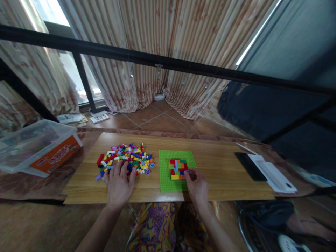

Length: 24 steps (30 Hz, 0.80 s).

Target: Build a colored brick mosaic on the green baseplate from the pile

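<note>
In the head view, we saw the left hand with fingers spread apart over a loose heap of small plastic bricks. The right hand curled against the blocky, multicoloured build; whether it pinched a brick, we couldn't tell. The build sat on a studded green baseplate, atop a wood-grain tabletop.

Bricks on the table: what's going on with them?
The person's left hand lies with fingers spread over the loose bricks. The right hand is at the right edge of a low, multicoloured build on the green baseplate; whether it pinches a brick is unclear.
</note>
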Each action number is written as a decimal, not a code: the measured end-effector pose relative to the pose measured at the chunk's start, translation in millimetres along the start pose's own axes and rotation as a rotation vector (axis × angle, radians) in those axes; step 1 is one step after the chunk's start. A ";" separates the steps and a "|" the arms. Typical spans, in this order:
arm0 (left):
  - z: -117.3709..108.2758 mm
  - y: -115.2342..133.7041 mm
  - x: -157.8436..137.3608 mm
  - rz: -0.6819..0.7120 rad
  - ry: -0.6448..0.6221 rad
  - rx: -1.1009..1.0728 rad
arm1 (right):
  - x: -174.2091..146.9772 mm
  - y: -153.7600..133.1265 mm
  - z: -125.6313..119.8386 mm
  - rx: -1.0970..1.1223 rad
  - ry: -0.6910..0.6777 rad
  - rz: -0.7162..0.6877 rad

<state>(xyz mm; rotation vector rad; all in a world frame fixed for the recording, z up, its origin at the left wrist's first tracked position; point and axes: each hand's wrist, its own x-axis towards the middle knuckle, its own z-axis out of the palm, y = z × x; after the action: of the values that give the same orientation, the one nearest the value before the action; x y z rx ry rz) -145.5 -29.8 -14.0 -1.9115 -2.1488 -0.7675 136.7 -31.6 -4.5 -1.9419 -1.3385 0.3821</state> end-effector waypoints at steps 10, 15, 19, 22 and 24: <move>-1.4 0.4 0.0 -0.006 -0.004 -0.002 | -1.5 2.8 0.2 0.090 -0.021 0.019; -0.3 -0.2 -0.1 -0.011 -0.007 -0.027 | 0.1 2.2 -3.5 0.180 -0.022 0.066; -0.4 -0.2 -0.3 -0.007 -0.005 -0.011 | 8.0 3.4 -4.9 0.224 -0.007 0.090; -1.0 0.2 -0.1 -0.005 -0.004 -0.011 | 14.0 3.6 -3.6 0.207 -0.033 0.084; -1.0 0.2 0.0 -0.005 -0.003 -0.008 | 15.8 3.1 -1.9 0.186 -0.055 0.074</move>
<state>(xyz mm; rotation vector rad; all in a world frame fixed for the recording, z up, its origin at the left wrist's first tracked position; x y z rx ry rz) -145.5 -30.3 -13.1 -1.9138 -2.1558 -0.7759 146.6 -18.7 -2.9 -1.8410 -1.2216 0.5795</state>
